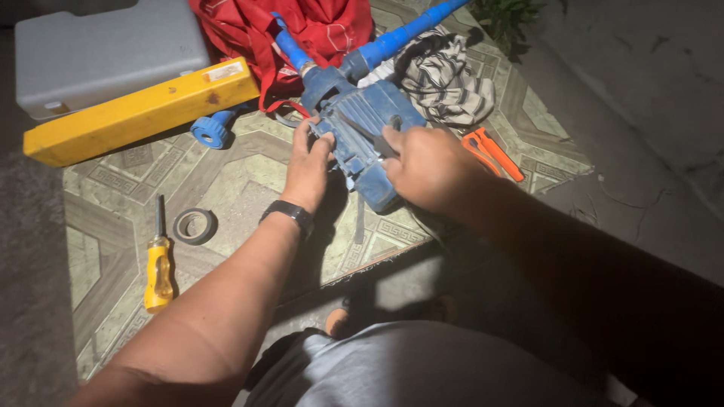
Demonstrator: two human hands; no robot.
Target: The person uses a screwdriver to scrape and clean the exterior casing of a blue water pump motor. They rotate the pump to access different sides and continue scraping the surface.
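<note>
Left hand (pixel 308 162) grips blue pump (pixel 362 139), steadying it on patterned floor mat (pixel 249 181); right hand (pixel 422 169) clenches dark tool against casing.

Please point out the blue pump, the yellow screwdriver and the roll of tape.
blue pump (pixel 367 132), head view, ribbed top of its body
yellow screwdriver (pixel 158 275), head view, its handle
roll of tape (pixel 183 228), head view, its left rim

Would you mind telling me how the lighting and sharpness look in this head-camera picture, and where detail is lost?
Head view: one bright light falls on the blue pump and patterned mat, while the edges drop into darkness. The right hand shows slight blur, and its forearm sinks into shadow. The left hand is well lit. The yellow screwdriver and tape roll are sharp.
</note>
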